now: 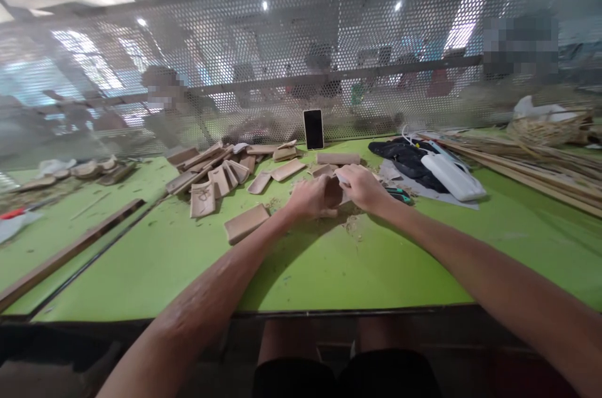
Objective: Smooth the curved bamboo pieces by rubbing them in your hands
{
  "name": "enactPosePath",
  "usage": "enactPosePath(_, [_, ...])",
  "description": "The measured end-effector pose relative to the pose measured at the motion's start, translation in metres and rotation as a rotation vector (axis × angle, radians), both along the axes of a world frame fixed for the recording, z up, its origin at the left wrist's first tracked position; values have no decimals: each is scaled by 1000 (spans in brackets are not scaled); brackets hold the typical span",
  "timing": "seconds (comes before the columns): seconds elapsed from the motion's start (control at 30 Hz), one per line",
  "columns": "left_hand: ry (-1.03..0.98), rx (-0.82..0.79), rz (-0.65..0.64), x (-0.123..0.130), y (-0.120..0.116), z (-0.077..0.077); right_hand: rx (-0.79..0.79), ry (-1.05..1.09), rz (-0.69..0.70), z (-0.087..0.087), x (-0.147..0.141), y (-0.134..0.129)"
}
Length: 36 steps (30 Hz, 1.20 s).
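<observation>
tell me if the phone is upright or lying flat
Upright: the phone stands on its short edge on the table, its dark face showing.

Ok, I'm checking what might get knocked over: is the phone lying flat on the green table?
No, the phone stands upright on the green table, in front of the perforated screen.

on the table point(310, 279), a wood piece point(333, 195) sits between the left fingers point(308, 192) and right fingers point(353, 177), a small item point(342, 179) under the latter. shavings point(352, 227) lie just before them. behind stands a phone point(313, 129), ahead of a mesh screen point(277, 41). left of the fingers lie a heap of slats point(219, 180), one nearer block point(247, 223) and, farther, a bar point(70, 256). right come a cutter point(399, 195), cloth point(407, 164) and device point(454, 177) over paper point(463, 204), then strips point(527, 169) near a basket point(548, 128).
</observation>
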State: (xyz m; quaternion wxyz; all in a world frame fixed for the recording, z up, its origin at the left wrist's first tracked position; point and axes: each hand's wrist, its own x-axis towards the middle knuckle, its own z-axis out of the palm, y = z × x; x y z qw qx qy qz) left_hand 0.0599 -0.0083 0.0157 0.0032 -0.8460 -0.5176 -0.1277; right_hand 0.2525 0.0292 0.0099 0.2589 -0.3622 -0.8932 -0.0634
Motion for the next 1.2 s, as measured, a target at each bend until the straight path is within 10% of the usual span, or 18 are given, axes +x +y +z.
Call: enactPosePath(1.2, [-118,-7,-27,-4,6,-7,4,8,-27,4,-4,-6])
